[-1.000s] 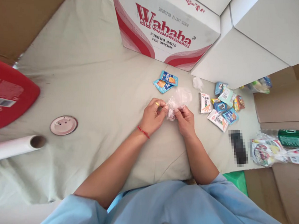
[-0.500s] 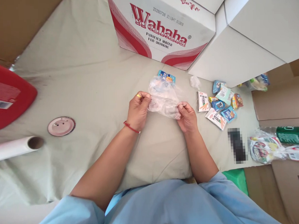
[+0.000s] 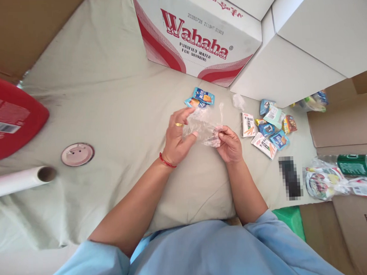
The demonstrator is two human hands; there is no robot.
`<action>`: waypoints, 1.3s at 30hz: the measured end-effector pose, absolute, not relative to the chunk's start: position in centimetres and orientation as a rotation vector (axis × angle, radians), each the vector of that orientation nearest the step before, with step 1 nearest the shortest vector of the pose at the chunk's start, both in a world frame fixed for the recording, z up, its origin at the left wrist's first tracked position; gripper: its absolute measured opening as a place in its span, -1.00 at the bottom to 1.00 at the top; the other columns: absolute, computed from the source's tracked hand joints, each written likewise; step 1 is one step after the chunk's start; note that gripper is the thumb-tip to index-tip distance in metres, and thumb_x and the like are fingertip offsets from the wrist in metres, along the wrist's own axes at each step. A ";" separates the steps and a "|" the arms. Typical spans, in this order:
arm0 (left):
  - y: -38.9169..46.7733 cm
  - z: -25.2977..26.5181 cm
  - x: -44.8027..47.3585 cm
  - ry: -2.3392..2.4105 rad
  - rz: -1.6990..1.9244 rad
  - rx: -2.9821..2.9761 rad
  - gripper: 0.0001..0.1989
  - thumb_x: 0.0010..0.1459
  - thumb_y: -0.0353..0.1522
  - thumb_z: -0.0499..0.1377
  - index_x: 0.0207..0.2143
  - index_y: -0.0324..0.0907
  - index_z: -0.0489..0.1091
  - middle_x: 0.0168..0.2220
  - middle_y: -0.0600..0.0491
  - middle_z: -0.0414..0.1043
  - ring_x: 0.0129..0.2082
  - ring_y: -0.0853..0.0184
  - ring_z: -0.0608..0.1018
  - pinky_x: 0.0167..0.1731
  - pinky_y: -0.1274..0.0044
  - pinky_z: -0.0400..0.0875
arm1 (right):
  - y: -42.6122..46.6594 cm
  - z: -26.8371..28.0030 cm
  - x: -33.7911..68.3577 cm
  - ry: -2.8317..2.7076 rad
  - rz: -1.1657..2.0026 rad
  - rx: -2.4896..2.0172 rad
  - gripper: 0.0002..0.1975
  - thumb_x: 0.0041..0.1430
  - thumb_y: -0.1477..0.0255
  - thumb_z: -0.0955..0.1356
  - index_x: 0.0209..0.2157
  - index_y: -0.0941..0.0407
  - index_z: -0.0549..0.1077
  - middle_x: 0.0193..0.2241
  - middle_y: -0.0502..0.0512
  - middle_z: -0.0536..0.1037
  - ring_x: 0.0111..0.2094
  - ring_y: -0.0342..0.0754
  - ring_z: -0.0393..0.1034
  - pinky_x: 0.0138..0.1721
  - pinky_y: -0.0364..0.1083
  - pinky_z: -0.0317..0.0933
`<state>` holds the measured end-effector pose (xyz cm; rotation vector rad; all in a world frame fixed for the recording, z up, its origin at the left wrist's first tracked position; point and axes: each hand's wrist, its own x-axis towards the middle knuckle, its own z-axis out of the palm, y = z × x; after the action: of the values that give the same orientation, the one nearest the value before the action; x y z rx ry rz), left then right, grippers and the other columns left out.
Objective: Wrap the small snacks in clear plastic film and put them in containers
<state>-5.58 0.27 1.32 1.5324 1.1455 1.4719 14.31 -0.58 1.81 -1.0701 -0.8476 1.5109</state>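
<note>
A crumpled clear plastic bag (image 3: 206,128) stretches between my hands, above the cloth. My right hand (image 3: 229,143) pinches its right end between thumb and fingers. At its left side my left hand (image 3: 179,135) is open, thumb and fingers apart; whether it touches the film I cannot tell. Just beyond the bag lie a few small blue snack packets (image 3: 203,96), partly overlapping. To the right of my right hand, a white snack packet (image 3: 248,124) rests beside a pile of mixed snack packets (image 3: 274,116).
A Wahaha water carton (image 3: 197,39) and white boxes (image 3: 289,56) stand at the back. On the left are a red container (image 3: 15,120), a round pin badge (image 3: 77,154) and a white roll (image 3: 18,182). Bottles (image 3: 355,165) and a wrapped bundle (image 3: 323,183) lie at right.
My left hand has let go of the bag's left edge and spread its fingers. The bag has gathered toward my right hand, uncovering more of the blue packets.
</note>
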 end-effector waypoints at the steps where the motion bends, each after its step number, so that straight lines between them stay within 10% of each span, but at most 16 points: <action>1: 0.2 1.4 -5.5 1.137 1.403 1.595 -0.51 0.11 -0.13 0.33 0.08 -0.04 0.46 0.00 -0.04 0.50 -0.05 0.14 0.48 0.01 0.32 0.34 | -0.6 1.8 14.3 -0.846 1.509 -1.080 -0.72 -0.09 0.28 0.57 -0.29 0.01 0.59 -0.41 -0.02 0.50 -0.45 -0.14 0.30 -0.46 -0.15 0.26; 6: 1.2 0.6 -5.9 1.262 1.374 1.371 -0.79 0.14 -0.16 0.34 -0.25 -0.06 0.57 -0.32 0.05 0.53 -0.25 0.24 0.47 -0.06 0.34 0.35 | -0.3 1.7 14.7 -0.835 1.453 -1.077 -0.71 -0.10 0.29 0.57 -0.29 0.03 0.56 -0.41 -0.03 0.49 -0.45 -0.16 0.29 -0.45 -0.16 0.24; 12: 3.5 0.0 -9.0 1.024 1.663 0.853 -0.59 0.12 -0.01 0.38 -0.39 -0.07 0.32 -0.35 0.15 0.42 -0.24 0.33 0.49 -0.16 0.36 0.37 | 0.3 2.0 16.0 -0.744 1.310 -1.090 -0.74 -0.15 0.37 0.54 -0.34 0.01 0.53 -0.41 -0.03 0.47 -0.49 -0.17 0.20 -0.50 -0.17 0.18; 22: 2.9 2.0 -9.6 0.935 1.646 0.835 -0.68 0.05 -0.03 0.43 -0.31 0.01 0.49 -0.52 0.19 0.34 -0.42 0.36 0.47 -0.23 0.34 0.40 | 1.3 1.4 17.9 -0.917 0.837 -1.218 -0.76 0.00 0.37 0.55 -0.26 0.00 0.53 -0.31 -0.05 0.48 -0.47 -0.21 0.22 -0.45 -0.21 0.20; 32: -0.6 1.7 -4.8 0.901 0.961 2.212 -0.69 0.42 -0.19 0.10 0.01 0.04 0.61 0.17 0.03 0.57 0.00 0.27 0.62 -0.12 0.42 0.38 | -1.0 3.5 17.7 -1.194 0.182 -1.616 -0.60 0.28 0.12 0.37 0.02 0.05 0.43 -0.09 0.15 0.43 -0.29 -0.08 0.35 -0.36 -0.11 0.28; 39: -2.9 1.6 -2.0 0.933 0.657 2.601 -0.65 0.46 -0.27 0.02 0.07 0.03 0.57 0.26 -0.01 0.48 -0.07 0.24 0.56 -0.14 0.36 0.30 | -2.9 5.1 17.4 -1.504 0.927 -1.581 -0.51 0.24 -0.01 0.39 0.01 0.05 0.54 -0.20 0.10 0.60 -0.20 0.00 0.48 -0.28 -0.08 0.39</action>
<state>-2.04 -2.87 1.59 2.6006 0.9327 0.6568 17.44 -2.94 5.07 -1.5809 -1.5041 0.9265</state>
